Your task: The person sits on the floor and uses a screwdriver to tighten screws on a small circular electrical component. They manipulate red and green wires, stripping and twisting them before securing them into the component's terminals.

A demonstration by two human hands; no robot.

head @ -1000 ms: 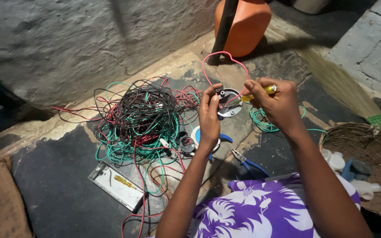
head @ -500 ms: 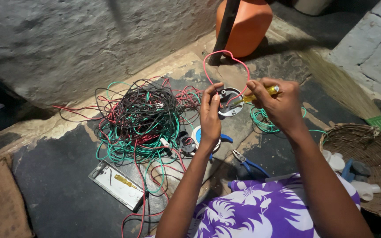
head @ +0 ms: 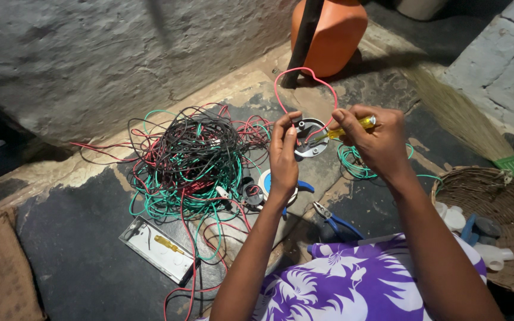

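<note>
1. My left hand [head: 283, 156] is pinched round the left edge of a small round fitting [head: 310, 138], holding it up off the floor, about mid-scene.
2. My right hand [head: 377, 139] is clenched on a yellow screwdriver [head: 352, 127], with the tip poking left into the fitting.
3. A red wire [head: 304, 74] loops up from the fitting towards the far side.
4. Left of my hands there's a big tangle [head: 191, 160] of green, red and black wire lying on the floor.
5. Near-left of that sits a flat metal plate [head: 157, 248] with a second little yellow screwdriver on it.
6. Blue pliers [head: 339, 223] lie on the floor just below my hands, and a tape roll [head: 267, 181] peeks out behind my left wrist.
7. A basket [head: 501, 208] is off to the right, an orange jug [head: 331, 32] at the far side.
</note>
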